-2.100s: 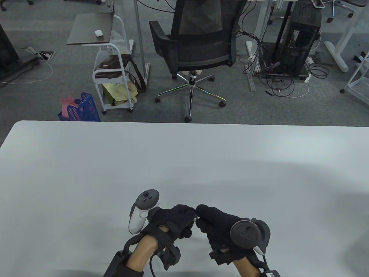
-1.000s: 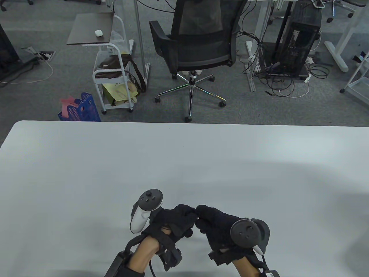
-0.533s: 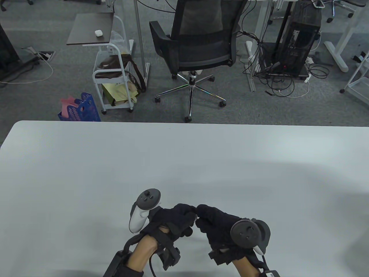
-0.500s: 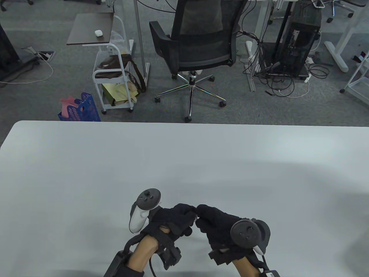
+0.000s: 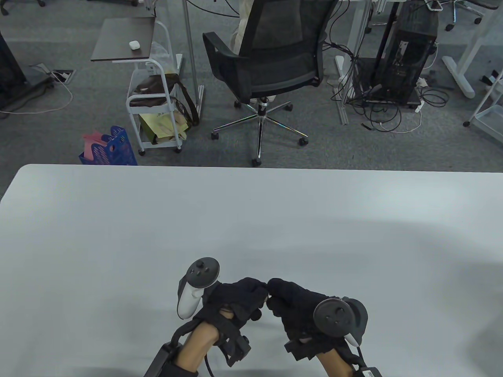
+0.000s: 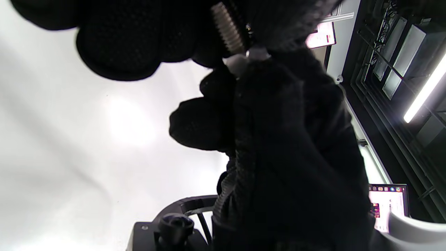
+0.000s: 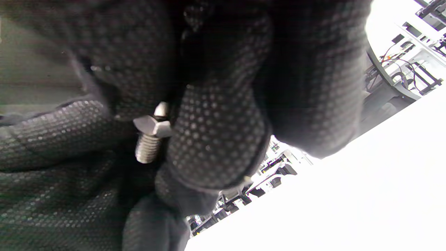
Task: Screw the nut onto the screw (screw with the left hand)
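Note:
My two hands meet fingertip to fingertip low over the white table [image 5: 118, 235], near its front edge. A silver screw [image 6: 228, 31] with a hex nut [image 7: 153, 125] on its thread sits between them. My left hand [image 5: 260, 292] grips the threaded shaft; its fingers [image 6: 118, 42] curl around it. My right hand [image 5: 274, 295] pinches the nut; one finger [image 7: 216, 139] presses beside it. The bare thread [image 7: 146, 150] sticks out past the nut. In the table view the screw and nut are hidden by the fingers.
A black office chair [image 5: 271, 59] stands on the floor beyond the table's far edge. A small white cart [image 5: 153, 98] and a blue basket [image 5: 112, 149] stand at the back left. These are all off the table.
My left hand rocked slightly at the wrist, its tracker tipping right, back, then right again. My right hand stayed still. The chair behind the table turned a little.

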